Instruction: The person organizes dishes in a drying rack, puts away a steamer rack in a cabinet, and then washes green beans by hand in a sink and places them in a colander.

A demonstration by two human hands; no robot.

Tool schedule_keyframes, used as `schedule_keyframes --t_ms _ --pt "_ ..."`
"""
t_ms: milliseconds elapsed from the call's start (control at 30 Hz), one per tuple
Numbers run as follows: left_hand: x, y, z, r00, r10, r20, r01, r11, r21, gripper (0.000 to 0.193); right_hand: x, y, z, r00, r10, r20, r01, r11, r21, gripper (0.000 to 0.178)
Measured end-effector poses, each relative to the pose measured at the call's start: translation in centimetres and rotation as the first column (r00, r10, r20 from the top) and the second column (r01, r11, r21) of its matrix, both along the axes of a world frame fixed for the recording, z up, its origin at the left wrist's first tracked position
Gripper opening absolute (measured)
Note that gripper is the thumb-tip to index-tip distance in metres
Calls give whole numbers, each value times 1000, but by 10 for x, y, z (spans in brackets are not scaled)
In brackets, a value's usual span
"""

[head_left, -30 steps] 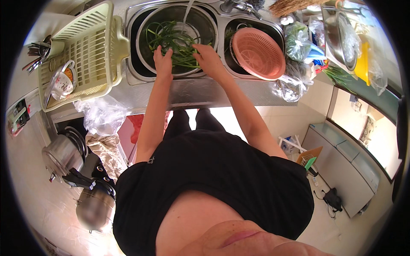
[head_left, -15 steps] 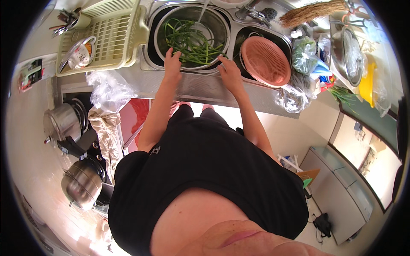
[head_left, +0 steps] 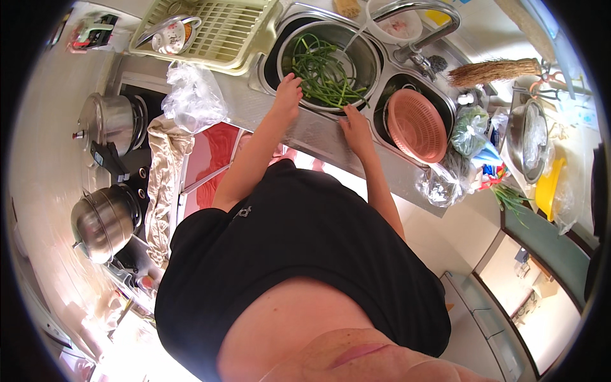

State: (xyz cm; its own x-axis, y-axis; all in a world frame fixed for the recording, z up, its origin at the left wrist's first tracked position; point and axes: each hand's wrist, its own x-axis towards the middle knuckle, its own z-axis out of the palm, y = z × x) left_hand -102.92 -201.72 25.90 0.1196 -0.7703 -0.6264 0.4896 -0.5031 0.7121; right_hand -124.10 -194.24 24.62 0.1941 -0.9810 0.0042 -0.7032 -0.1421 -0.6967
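A round metal basin point(head_left: 374, 71) sits in the left sink bowl, with long green stalks point(head_left: 321, 73) lying in it. From the faucet point(head_left: 428, 39), a thin stream of water runs down into the basin. My left hand point(head_left: 289, 97) is closed at the basin's near left rim, fingers curled over the edge beside the stalks. At the near right rim, my right hand point(head_left: 356, 124) has its fingers bent against the edge, close to the stalk ends. Parts of both hands' fingers are hidden, and neither hand lifts any stalks.
A pink colander point(head_left: 417, 124) sits in the right sink bowl. A cream dish rack point(head_left: 219, 35) and a plastic bag point(head_left: 194, 99) are on the left. Pots point(head_left: 105, 223) stand on the stove. A straw brush point(head_left: 493, 73) and bagged vegetables point(head_left: 470, 130) lie at right.
The view has swung, so the sink appears farther right and more of the faucet shows. My hands stay at the basin's near rim, and the stalks lie much as before.
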Motion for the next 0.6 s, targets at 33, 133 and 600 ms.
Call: schedule_keyframes --t_ms 33,133,600 --pt "2 1 0 1000 5 2 -5 1000 6 50 0 2 -2 1000 18 5 -18 1000 13 39" --pt "6 2 0 1000 18 0 -18 1000 18 49 -2 12 -10 998 59 -31 -56 994 97 41" --pt "13 7 -6 998 25 -63 -20 996 82 49 -6 17 -15 991 82 -109 -79 996 28 34"
